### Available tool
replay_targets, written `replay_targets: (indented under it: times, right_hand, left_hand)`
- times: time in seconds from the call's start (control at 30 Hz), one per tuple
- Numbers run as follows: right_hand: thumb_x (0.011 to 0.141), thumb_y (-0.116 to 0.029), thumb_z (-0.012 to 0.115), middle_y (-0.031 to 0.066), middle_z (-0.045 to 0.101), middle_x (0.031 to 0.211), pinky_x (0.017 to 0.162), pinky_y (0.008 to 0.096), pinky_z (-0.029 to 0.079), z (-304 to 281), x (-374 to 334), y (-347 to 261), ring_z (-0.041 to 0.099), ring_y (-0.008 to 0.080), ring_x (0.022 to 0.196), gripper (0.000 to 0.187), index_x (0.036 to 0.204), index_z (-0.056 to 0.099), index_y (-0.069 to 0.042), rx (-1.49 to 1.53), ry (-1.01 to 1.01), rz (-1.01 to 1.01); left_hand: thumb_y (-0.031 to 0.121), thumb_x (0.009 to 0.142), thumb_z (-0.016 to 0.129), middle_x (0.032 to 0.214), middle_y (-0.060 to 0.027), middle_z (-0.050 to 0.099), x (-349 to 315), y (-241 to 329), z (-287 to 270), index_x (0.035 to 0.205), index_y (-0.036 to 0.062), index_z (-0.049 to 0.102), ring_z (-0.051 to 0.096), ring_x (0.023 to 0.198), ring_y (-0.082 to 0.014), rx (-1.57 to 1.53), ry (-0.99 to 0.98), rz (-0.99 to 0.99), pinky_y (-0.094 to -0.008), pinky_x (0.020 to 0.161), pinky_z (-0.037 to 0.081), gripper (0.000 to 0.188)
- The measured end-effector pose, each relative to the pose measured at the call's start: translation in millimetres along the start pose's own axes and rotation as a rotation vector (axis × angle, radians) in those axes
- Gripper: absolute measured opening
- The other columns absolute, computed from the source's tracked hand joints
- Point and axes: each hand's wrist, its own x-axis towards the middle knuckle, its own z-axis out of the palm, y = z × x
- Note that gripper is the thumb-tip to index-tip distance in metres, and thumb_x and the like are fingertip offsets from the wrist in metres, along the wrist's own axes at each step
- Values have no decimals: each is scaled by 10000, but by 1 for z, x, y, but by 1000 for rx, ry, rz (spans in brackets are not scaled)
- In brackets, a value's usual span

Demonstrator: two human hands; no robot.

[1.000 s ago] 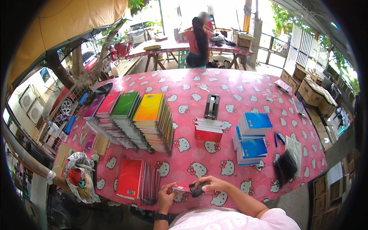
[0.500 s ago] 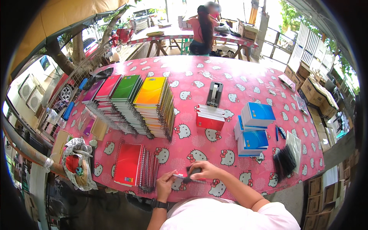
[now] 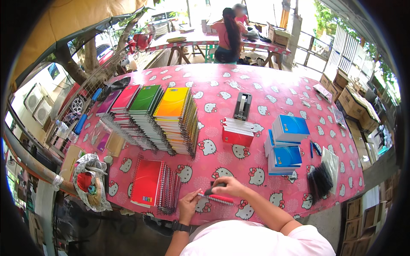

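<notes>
A red spiral notebook (image 3: 223, 199) lies nearly edge-on before me near the table's front edge, its row of coil holes facing me. The fingers of my left hand (image 3: 188, 205) pinch its left end; a dark watch is on that wrist. My right hand (image 3: 229, 187) is closed around a small black hand tool (image 3: 209, 191), held at the notebook's upper left edge. The tool's exact kind is hard to make out. Left of my left hand stands a stack of red spiral notebooks (image 3: 147, 181).
Tall stacks of yellow (image 3: 173, 102), green (image 3: 146, 97), pink and purple notebooks stand at left. Red unbound pads (image 3: 237, 137) and a tape dispenser (image 3: 242, 106) sit mid-table. Blue pads (image 3: 287, 156) and black coils (image 3: 319, 182) lie right. People work at a far table.
My right hand and the black tool have moved slightly up and away from me, so more of the red cover shows. My left hand keeps its hold on the notebook's end.
</notes>
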Motion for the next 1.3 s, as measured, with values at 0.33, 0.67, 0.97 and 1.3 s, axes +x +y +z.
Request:
replay_targets:
  times: [0.33, 0.67, 0.97, 1.3]
  right_hand:
    - [779, -179, 710, 125, 567, 1046, 827, 381, 461, 21, -21, -46, 538, 293, 996, 284, 1001, 601, -39, -423, 179, -317]
    - [817, -87, 659, 124, 616, 922, 754, 359, 495, 30, -28, -65, 604, 295, 830, 263, 1074, 627, -44, -421, 315, -551]
    - [826, -60, 679, 111, 656, 891, 676, 319, 525, 33, -33, -74, 654, 236, 771, 210, 1027, 627, -34, -188, 305, -397]
    - [814, -156, 718, 85, 582, 824, 672, 316, 499, 32, -31, -66, 605, 218, 770, 215, 959, 621, -31, -149, 318, -383]
  left_hand:
    - [12, 821, 687, 898, -60, 692, 5, 38, 11, 992, 9, 683, 632, 796, -103, 24, -31, 120, -236, 718, 505, 170]
    - [13, 815, 705, 844, -62, 690, 3, 67, 2, 949, -9, 675, 636, 741, -97, -226, -2, 14, -218, 682, 518, 139]
    - [64, 816, 722, 848, -51, 700, -1, 70, 4, 948, 19, 703, 626, 728, -77, -195, 9, 64, -226, 651, 516, 140]
    - [35, 816, 708, 851, -61, 701, -1, 69, 10, 929, 15, 704, 631, 741, -88, -172, 12, 59, -231, 671, 516, 115]
